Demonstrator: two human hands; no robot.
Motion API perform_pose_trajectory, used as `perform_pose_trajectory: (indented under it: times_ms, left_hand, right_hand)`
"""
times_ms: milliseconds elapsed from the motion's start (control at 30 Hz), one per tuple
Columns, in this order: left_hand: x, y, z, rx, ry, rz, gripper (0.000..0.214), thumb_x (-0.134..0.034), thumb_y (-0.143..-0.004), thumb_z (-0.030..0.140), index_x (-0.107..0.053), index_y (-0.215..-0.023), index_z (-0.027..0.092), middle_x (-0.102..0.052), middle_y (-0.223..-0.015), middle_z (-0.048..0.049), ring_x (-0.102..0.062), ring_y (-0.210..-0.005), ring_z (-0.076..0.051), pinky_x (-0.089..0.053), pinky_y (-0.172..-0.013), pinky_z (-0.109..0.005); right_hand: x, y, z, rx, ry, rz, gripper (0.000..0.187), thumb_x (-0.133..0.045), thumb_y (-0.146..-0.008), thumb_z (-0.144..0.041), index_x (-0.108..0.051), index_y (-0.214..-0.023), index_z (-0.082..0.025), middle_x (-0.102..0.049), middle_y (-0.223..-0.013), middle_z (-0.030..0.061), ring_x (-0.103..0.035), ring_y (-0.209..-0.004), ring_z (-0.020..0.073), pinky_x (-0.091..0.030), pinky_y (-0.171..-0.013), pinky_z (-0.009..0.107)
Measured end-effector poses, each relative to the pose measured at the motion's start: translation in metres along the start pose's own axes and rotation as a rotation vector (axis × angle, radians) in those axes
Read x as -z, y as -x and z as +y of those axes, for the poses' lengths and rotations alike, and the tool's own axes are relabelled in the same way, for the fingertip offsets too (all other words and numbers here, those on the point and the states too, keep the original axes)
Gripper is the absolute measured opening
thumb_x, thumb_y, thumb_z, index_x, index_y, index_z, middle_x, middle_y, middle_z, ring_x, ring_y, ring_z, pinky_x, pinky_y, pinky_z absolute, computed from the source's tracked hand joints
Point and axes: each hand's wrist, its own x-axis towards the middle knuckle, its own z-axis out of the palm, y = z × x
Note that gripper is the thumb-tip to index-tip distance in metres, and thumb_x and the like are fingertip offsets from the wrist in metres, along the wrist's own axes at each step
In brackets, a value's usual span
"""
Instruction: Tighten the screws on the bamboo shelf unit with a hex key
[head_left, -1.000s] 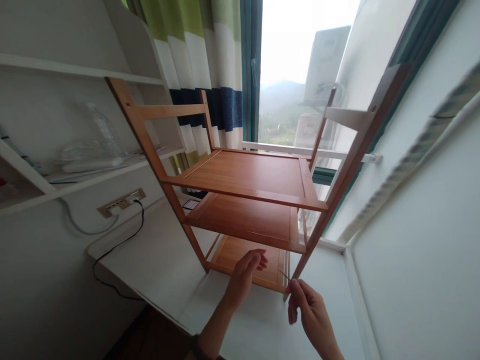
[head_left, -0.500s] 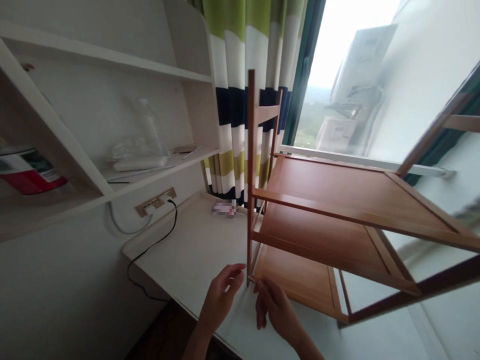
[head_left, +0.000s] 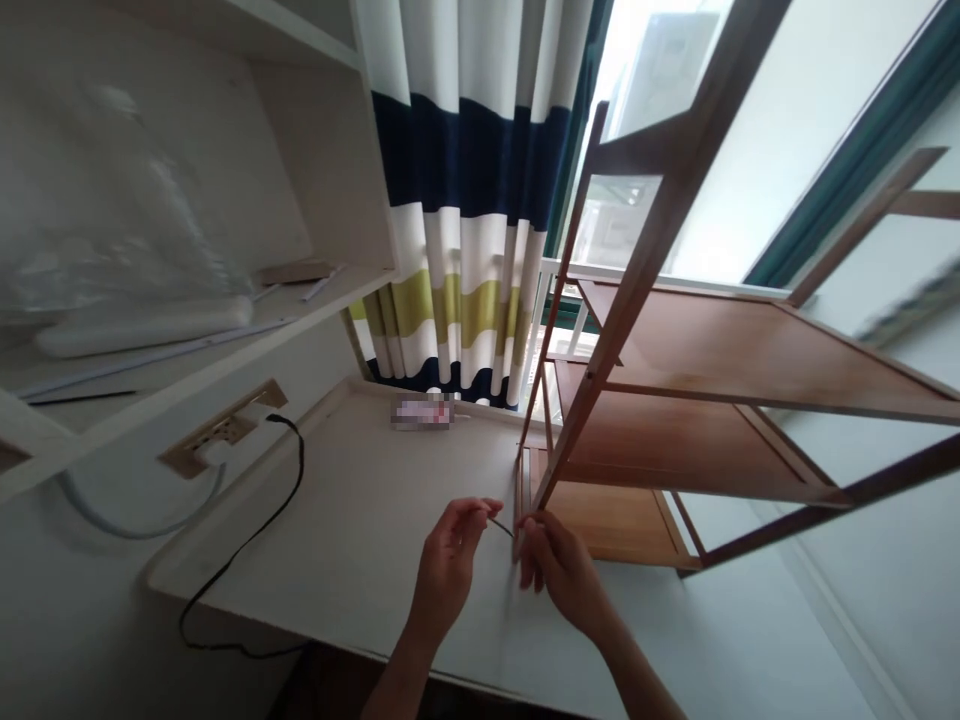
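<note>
– What is looking different from half a second ago?
– The left hand [head_left: 444, 565] is now pinching one end of the thin dark rod [head_left: 501, 525] between thumb and fingertips; in the earlier picture, the right hand [head_left: 561, 568] is holding it.
– And the right hand now?
– It is bending its fingers at the foot of the nearest post [head_left: 600, 370] of the wooden rack [head_left: 690, 440]. I cannot tell whether they are gripping.
– Where is the rod lying?
– It is bridging the gap between the two hands, near the white table [head_left: 337, 530].
– Which way is it pointing?
– Its long axis is slanting rightward and slightly down in the view, toward the post's foot.
</note>
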Motion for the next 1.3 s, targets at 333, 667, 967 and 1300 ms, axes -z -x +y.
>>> perform_pose_trajectory:
  times_ms: [333,667,967,1300]
  left_hand:
    - [-0.021,-0.030,0.036,-0.107,-0.124,-0.198,0.023,-0.049,-0.084,0.035,-0.062,-0.096,0.020,-0.053,-0.071,0.0012,-0.048,-0.059,-0.009,-0.041,-0.056,-0.021]
    - [-0.016,-0.060,0.062,-0.110,-0.123,-0.292,0.020,-0.051,-0.081,0.038,-0.055,-0.085,0.019,-0.050,-0.064,0.0035,-0.045,-0.056,-0.010,-0.036,-0.051,-0.021]
    - [-0.016,-0.052,0.039,0.001,0.055,-0.252,0.026,-0.045,-0.085,0.039,-0.056,-0.099,0.019,-0.045,-0.061,0.0041,-0.042,-0.055,-0.009,-0.036,-0.052,-0.020]
    - [-0.012,-0.054,0.034,0.061,0.037,-0.278,0.032,-0.046,-0.084,0.041,-0.056,-0.104,0.018,-0.052,-0.063,0.0024,-0.046,-0.057,-0.010,-0.039,-0.054,-0.021]
  right_hand:
    - [0.056,0.023,-0.087,0.442,0.800,0.378,0.012,-0.051,-0.085,-0.025,-0.055,-0.095,-0.020,-0.060,-0.078,0.0032,-0.055,-0.072,0.0155,-0.045,-0.065,0.027]
    - [0.059,-0.026,-0.099,0.420,1.307,0.259,0.045,-0.054,-0.074,-0.055,-0.057,-0.099,-0.018,-0.054,-0.097,0.0098,-0.049,-0.089,0.0246,-0.040,-0.078,0.039]
    - [0.057,-0.034,-0.084,0.521,1.379,0.266,0.026,-0.055,-0.077,-0.044,-0.061,-0.080,-0.018,-0.056,-0.086,0.0076,-0.049,-0.083,0.0218,-0.038,-0.073,0.035]
    - [0.051,-0.052,-0.085,0.572,1.365,0.331,0.019,-0.054,-0.079,-0.033,-0.057,-0.070,-0.017,-0.057,-0.075,0.0054,-0.049,-0.072,0.0179,-0.038,-0.066,0.030]
